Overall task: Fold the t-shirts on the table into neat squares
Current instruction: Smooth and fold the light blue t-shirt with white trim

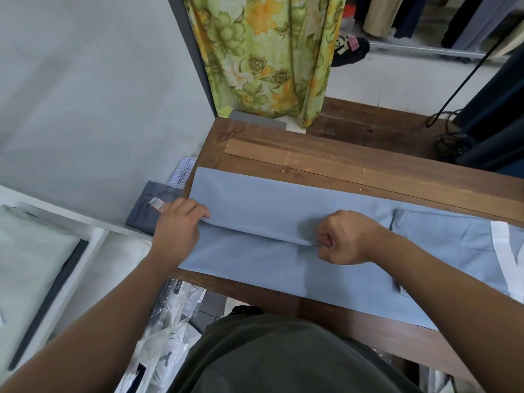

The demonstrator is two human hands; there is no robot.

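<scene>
Across the table's [312,154] left end lies the light-blue t-shirt [283,199], folded lengthwise; left hand [177,228] grips the fold near the left edge; right hand [344,236] pinches it mid-shirt, fingers curled tight.

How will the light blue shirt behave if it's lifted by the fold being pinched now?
Probably floppy: the light blue shirt lies flat and creases sharply at the fold between the left grip and right grip, so it should sag between them. Likely light, since the cloth looks thin. It may slide easily on the smooth wooden table.
</scene>
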